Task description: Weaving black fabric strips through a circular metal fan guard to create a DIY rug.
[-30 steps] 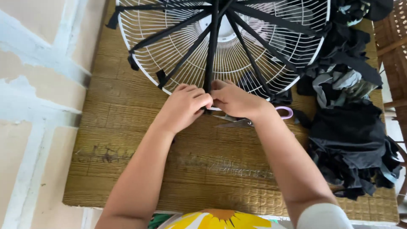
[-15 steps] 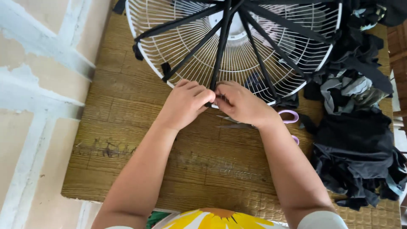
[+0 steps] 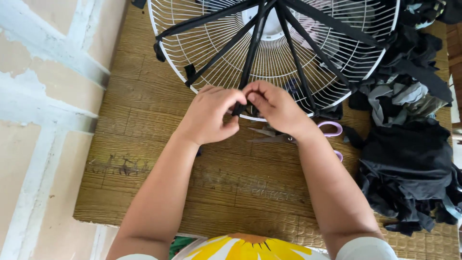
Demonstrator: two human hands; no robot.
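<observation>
We note both hands meeting at the near rim of the white wire fan guard [image 3: 211,43], which lies flat on the woven mat [image 3: 144,192]. Left hand [image 3: 209,115] and right hand [image 3: 276,108] are each pinched shut on the near end of one black fabric strip [image 3: 250,53]; fingertips of the two hands touch or nearly touch where the strip crosses the rim wire. From the grip, the strip runs straight away from us, its long axis pointing up toward the white hub [image 3: 272,21] at the guard's centre, slightly to the right of the pinch. We judge neither hand clearly nearer: both sit on the strip end, left hand from the left, right hand from the right and a little farther up. We cannot tell how the strip end wraps the wire; fingers hide it. Other black strips fan out from the hub to left and right of the grip, their ends hanging off the rim. Just behind the right wrist, nearer to us than the pinch, lie scissors with lilac handles [image 3: 332,130], partly hidden by the forearm. Well to the right of the grip sits a heap of dark cloth scraps [image 3: 409,163]. Nothing stands between the hands and the rim
</observation>
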